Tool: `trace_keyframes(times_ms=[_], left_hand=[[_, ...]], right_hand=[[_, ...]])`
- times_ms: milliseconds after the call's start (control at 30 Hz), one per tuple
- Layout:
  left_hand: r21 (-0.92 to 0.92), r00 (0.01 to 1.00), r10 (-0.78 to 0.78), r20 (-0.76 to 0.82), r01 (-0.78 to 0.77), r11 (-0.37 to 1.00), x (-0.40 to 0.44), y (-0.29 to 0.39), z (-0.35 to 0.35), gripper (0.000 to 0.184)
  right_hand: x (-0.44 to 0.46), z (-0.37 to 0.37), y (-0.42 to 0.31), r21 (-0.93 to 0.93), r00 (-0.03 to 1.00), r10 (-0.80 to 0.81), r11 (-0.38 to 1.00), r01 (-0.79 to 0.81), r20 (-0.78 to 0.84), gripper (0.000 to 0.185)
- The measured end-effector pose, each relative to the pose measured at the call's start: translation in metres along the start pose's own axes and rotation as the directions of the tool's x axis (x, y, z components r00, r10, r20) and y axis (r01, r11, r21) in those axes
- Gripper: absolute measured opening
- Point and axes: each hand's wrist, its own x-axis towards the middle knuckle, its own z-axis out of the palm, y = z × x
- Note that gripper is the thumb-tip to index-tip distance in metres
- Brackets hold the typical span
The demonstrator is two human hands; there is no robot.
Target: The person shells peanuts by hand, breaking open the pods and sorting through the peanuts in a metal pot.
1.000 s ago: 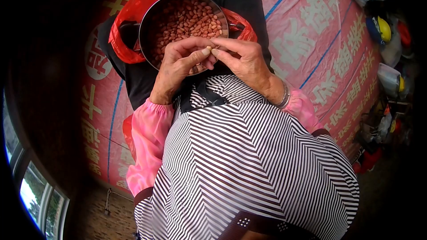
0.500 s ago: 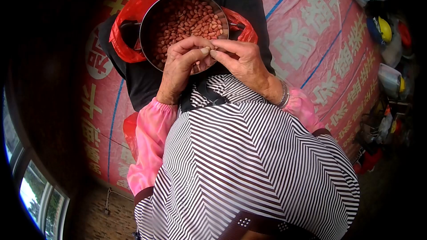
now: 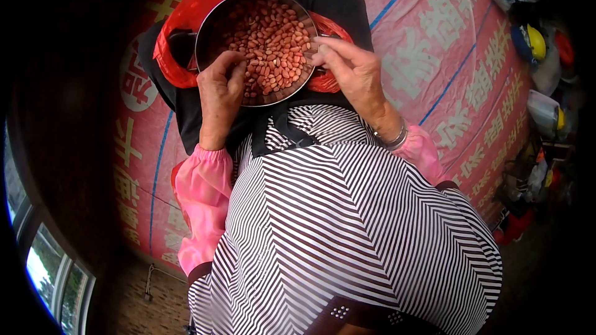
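Note:
A metal pot (image 3: 256, 104) rests on my lap with many reddish-brown peanuts (image 3: 270, 40) inside. Over the pot's lower left rim, my left hand (image 3: 222, 90) is closed, thumb and fingers curled together; what they hold, if anything, is hidden. At the right rim my right hand (image 3: 355, 74) has its thumb and fingertips pressed together, and anything between them is too small to make out. A red plastic bag (image 3: 202, 0) lies around and behind the pot.
A red sheet (image 3: 422, 43) with pale characters and blue lines covers the floor. At the right edge are a yellow and blue object (image 3: 535, 42), a clear container (image 3: 542, 108) and other clutter. A window (image 3: 56, 267) shows at the lower left.
My hands were together over the pot's near edge. They have parted, the left moving left and the right moving right and slightly up, uncovering more peanuts.

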Motion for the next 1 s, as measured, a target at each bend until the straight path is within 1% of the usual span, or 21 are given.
trace_keyframes(times_ms=[33,133,233,267,333,433,533,567,667,700,767,800,833,933,1000], left_hand=[[0.058,1.0,-0.016,0.012,0.015,0.998,0.0,0.0,-0.001,0.011],[0.192,0.997,0.081,-0.006,-0.078,0.978,0.001,-0.004,0.001,0.01],[0.164,0.998,0.041,-0.043,-0.034,0.986,0.004,0.003,-0.001,0.008],[0.174,0.997,0.062,-0.04,-0.055,0.983,0.006,0.003,-0.002,0.008],[0.196,0.994,0.103,-0.03,-0.096,0.976,0.011,0.001,-0.005,0.008],[0.273,0.996,0.074,0.04,-0.082,0.959,0.019,0.002,-0.008,0.01],[0.525,0.988,0.127,0.087,-0.154,0.837,0.024,-0.006,0.002,0.012],[0.59,0.985,0.11,0.13,-0.166,0.79,0.025,-0.009,0.007,0.014],[0.636,0.963,0.038,0.266,-0.205,0.744,0.019,-0.011,0.022,0.016],[0.659,0.939,0.005,0.344,-0.245,0.711,0.015,-0.01,0.023,0.014],[0.637,0.889,-0.091,0.448,-0.246,0.73,0.01,-0.011,0.018,0.01],[0.627,0.857,-0.138,0.497,-0.245,0.74,0.006,-0.013,0.015,0.011],[0.625,0.892,-0.042,0.45,-0.281,0.728,0.001,-0.015,0.013,0.015],[0.62,0.957,0.039,0.286,-0.216,0.754,0.002,-0.002,0.005,0.015],[0.585,0.966,0.097,0.239,-0.223,0.78,0.012,0.0,0.006,0.009]], right_hand=[[0.002,-0.002,-0.001,-0.013,0.999,-0.033,0.999,0.033,-0.031,0.022],[0.007,-0.007,-0.004,-0.01,0.997,-0.01,1.0,0.01,-0.071,0.022],[0.007,-0.01,-0.002,-0.01,0.997,0.033,0.999,-0.034,-0.071,0.022],[0.007,-0.01,-0.001,-0.005,0.997,0.047,0.999,-0.047,-0.068,0.022],[0.007,-0.009,0.002,-0.02,0.998,0.004,1.0,-0.005,-0.064,0.022],[0.008,-0.008,0.008,-0.044,0.998,-0.032,0.999,0.029,-0.062,0.021],[0.007,-0.008,0.009,-0.055,0.997,-0.038,0.998,0.035,-0.063,0.021],[0.007,-0.008,0.009,-0.057,0.997,-0.038,0.998,0.035,-0.063,0.021],[0.007,-0.009,0.01,-0.08,0.997,-0.054,0.996,0.05,-0.056,0.021],[0.007,-0.009,0.01,-0.076,0.997,-0.053,0.996,0.048,-0.057,0.021],[0.007,-0.008,0.009,-0.069,0.997,-0.047,0.997,0.043,-0.059,0.02],[0.007,-0.008,0.009,-0.074,0.997,-0.052,0.996,0.047,-0.059,0.02],[0.007,-0.009,0.01,-0.081,0.997,-0.057,0.995,0.052,-0.059,0.021],[0.007,-0.009,0.011,-0.097,0.996,-0.073,0.993,0.067,-0.06,0.02],[0.007,-0.008,0.011,-0.102,0.995,-0.079,0.992,0.073,-0.059,0.02]])
